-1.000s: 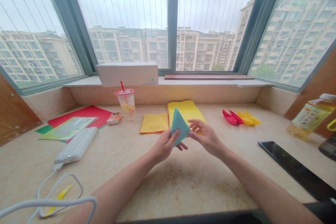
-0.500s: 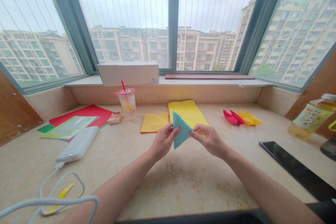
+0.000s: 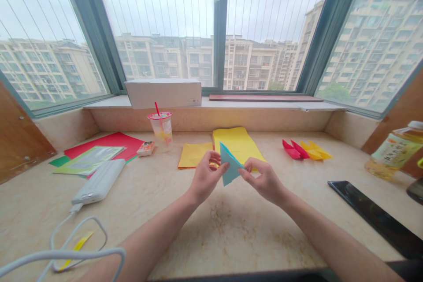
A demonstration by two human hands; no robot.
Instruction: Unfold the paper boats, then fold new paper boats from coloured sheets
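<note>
2 bare hands, the left hand (image 3: 206, 178) and the right hand (image 3: 264, 181), pinch a folded blue paper triangle (image 3: 230, 165) together, in the air above a marble ledge (image 3: 211, 238). Right fingers (image 3: 254, 172) hide its right corner. Forearms angle inward, elbows cut off by the frame. Yellow paper (image 3: 238, 145) lies behind.

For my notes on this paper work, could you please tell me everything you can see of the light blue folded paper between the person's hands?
The light blue folded paper is matte, unprinted and thin, folded into a triangle with slightly uneven edges. It is held up in the air, tilted, with one corner pointing up and another down. The left hand pinches its left side and the right hand its right corner. It does not touch the marble-look sill below. Any inner layers cannot be made out.
</note>
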